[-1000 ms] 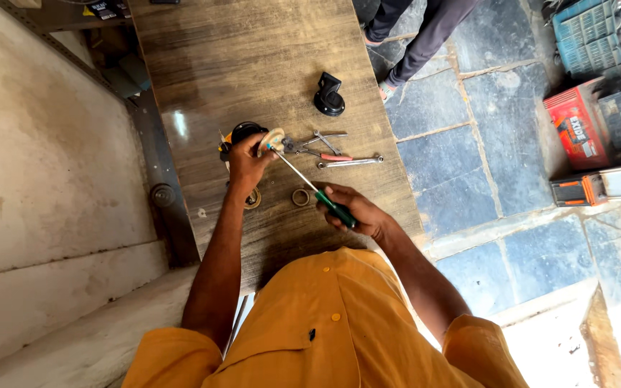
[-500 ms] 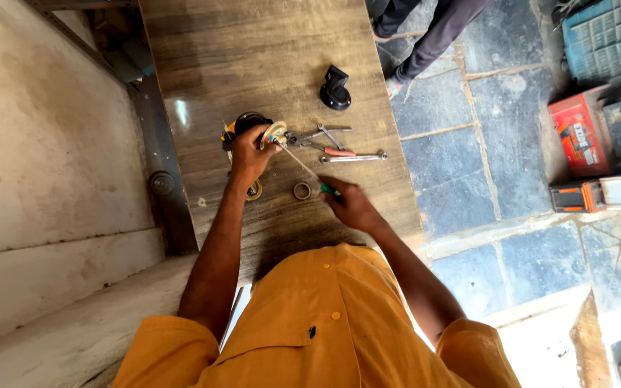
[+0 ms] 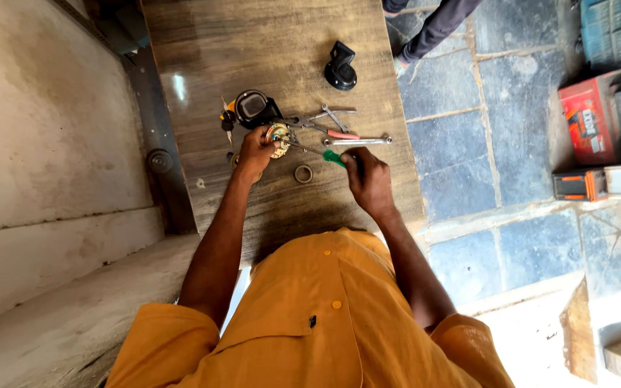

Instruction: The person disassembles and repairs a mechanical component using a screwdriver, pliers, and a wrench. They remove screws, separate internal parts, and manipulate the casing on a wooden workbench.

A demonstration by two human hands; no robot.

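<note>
Evidently the person in the orange shirt works over a dark wood-grain tabletop [image 3: 203,57], and everything sits close around one small round brass-coloured part with a ring of windings [image 3: 279,136], which lies near the middle of that top. The left hand [image 3: 255,152] closes its fingers around the near-left edge of this round part, pressing it down so that it does not turn or slide. The right hand [image 3: 368,176] is wrapped shut around the green handle of a thin-shafted screwdriver [image 3: 316,152], and the steel shaft slants from the hand up to the round part, its tip resting on the part's face; holding the handle low and to the right keeps the shaft out of the line of sight. Just beyond the round part stands a black rounded housing with yellow trim [image 3: 251,109], touching or nearly touching it. To the right of the part lie red-handled pliers [image 3: 328,123] and a slim steel wrench [image 3: 357,141], within easy reach of the right hand. A small metal ring [image 3: 303,173] rests just nearer the person than the part, and a black knob-shaped cap [image 3: 341,67] sits well beyond it.
</note>
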